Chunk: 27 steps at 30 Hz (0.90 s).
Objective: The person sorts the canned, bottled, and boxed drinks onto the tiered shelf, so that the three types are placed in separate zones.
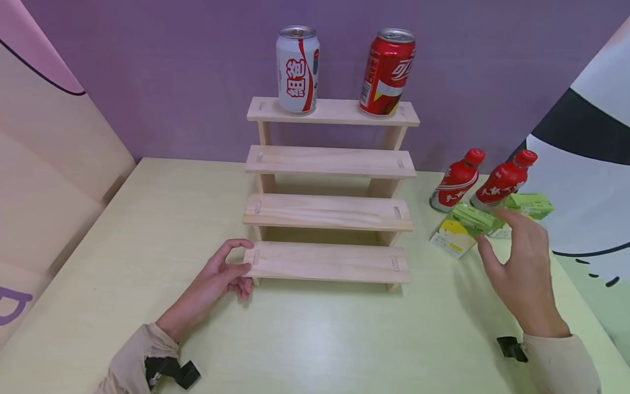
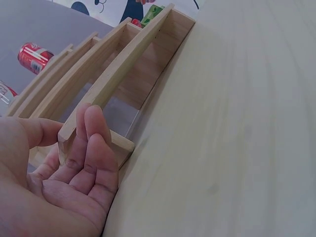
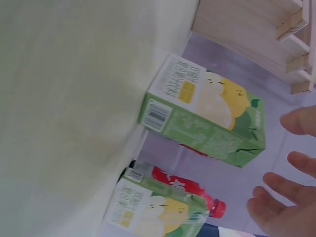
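Observation:
A pale wooden rack with stepped shelves (image 1: 328, 212) stands mid-table. My left hand (image 1: 221, 276) grips the left end of its lowest shelf, and in the left wrist view the fingers (image 2: 101, 158) curl beneath the board. At the right, my right hand (image 1: 524, 268) hovers close to two green-and-white drink cartons, its thumb and fingers spread and holding nothing. The nearer carton (image 3: 202, 111) stands upright, apart from the fingertips in the right wrist view. The other carton (image 1: 530, 205) is partly behind my hand in the head view.
On the top shelf stand a white can (image 1: 297, 71) at the left and a red can (image 1: 388, 74) at the right. Two red-capped bottles, one left (image 1: 455, 180) and one right (image 1: 504, 180), stand behind the cartons. A purple panel (image 1: 197, 82) rises behind the table.

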Motion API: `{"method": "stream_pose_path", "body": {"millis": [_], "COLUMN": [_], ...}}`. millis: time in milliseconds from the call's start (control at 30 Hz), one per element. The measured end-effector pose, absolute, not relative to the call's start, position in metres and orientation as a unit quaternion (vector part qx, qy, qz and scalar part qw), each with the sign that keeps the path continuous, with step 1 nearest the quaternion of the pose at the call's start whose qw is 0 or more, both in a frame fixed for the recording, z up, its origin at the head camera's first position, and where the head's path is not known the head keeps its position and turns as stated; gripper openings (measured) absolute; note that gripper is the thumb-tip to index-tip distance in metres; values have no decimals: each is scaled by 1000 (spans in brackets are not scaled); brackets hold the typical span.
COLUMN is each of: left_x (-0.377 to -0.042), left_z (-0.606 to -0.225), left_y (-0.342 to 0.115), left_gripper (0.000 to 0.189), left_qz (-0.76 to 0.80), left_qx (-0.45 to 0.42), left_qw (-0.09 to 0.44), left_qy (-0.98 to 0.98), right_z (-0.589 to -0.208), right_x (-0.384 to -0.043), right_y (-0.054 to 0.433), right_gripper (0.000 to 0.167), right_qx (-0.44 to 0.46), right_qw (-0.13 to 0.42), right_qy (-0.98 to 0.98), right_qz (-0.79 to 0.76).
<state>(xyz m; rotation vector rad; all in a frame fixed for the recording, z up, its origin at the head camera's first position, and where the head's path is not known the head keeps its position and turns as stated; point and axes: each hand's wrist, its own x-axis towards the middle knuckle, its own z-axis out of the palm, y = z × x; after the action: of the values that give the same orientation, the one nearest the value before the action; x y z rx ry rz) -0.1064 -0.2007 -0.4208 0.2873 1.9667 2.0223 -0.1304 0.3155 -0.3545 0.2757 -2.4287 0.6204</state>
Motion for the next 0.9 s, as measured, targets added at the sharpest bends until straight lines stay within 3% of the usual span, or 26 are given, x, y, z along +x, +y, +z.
{"method": "stream_pose_path", "body": {"millis": [200,533,767,900], "left_x": [-108,-106,-107,-106], "left_z": [-421,-420,-419,-418], "left_y": [-197,-201,-200,-200], "left_gripper": [40,39,39,40], "left_qz": [706,698,698,696], "left_qx": [99,96,100,100], "left_qw": [160,151,154,155], "left_qy": [683,694,692,694], "right_z": [-363,-380,-386,-387], "right_x": [-127,-138,-145,-147], "right_y": [327,345,356,355], "right_gripper": [81,70,85,85], "right_qx": [64,47,68,50], "right_qw": [243,184,107,75], "right_qy": [-933,-895,-864,-873], "right_qz": [256,404,486,480]}}
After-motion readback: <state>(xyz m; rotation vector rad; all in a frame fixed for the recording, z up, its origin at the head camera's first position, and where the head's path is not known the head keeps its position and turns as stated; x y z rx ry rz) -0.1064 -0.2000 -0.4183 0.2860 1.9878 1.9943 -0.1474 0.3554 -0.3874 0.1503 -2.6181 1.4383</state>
